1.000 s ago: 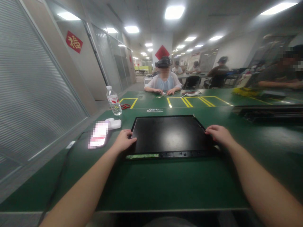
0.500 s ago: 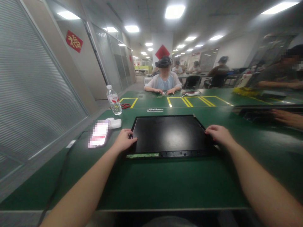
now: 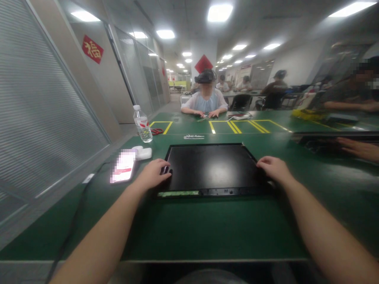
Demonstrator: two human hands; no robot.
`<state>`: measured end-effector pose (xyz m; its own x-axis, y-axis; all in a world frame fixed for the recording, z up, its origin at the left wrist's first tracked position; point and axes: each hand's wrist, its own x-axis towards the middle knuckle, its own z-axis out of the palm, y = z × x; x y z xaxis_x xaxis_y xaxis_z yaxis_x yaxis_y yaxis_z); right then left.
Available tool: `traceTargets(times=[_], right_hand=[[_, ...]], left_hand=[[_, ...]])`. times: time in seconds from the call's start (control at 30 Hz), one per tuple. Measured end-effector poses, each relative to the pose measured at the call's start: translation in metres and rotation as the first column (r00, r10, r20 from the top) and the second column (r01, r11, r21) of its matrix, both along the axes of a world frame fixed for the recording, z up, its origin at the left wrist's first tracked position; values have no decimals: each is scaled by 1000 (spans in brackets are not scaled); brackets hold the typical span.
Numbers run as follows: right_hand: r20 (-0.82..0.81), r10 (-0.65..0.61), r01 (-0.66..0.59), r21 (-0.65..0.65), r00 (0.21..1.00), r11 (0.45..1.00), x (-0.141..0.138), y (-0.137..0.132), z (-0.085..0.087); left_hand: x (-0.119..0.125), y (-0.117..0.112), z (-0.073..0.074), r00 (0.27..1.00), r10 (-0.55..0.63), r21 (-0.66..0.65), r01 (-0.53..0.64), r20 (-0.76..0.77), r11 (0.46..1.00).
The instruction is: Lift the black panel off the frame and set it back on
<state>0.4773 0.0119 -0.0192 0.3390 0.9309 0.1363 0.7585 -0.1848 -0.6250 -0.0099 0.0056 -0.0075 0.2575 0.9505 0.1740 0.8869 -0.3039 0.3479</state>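
The black panel (image 3: 211,165) is laid flat on the green table (image 3: 207,228), midway along its near edge and set a little back from it. Its left rim is clasped by the left hand (image 3: 151,173), fingers curled together with the thumb on top. The right rim is clasped likewise by the right hand (image 3: 274,169). An even grip on both rims is judged best, with the exposed green strip (image 3: 177,193) at the near edge left untouched. A phone (image 3: 123,169) lies just beside the left hand, and a co-worker's hand (image 3: 359,148) is seen at the table's right edge.
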Motion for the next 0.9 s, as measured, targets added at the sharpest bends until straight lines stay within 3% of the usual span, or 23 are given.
traceTargets(times=[0.17,0.37,0.6,0.9], right_hand=[[-10,-5,5,12,1000,1000,1,0,0],[-26,5,-4,33,1000,999,5,2,-5],[-7,-7,7,0,1000,1000,2,0,-1],[9,1,-1,22,1000,1000,4,2,-4]], left_hand=[[-4,-5,13,990,-139,-99,140,10,985],[-10,-10,21,985,-166,-220,174,54,960],[-11,-12,23,976,-218,-229,212,0,950],[-7,-16,28,978,-199,-225,182,-55,957]])
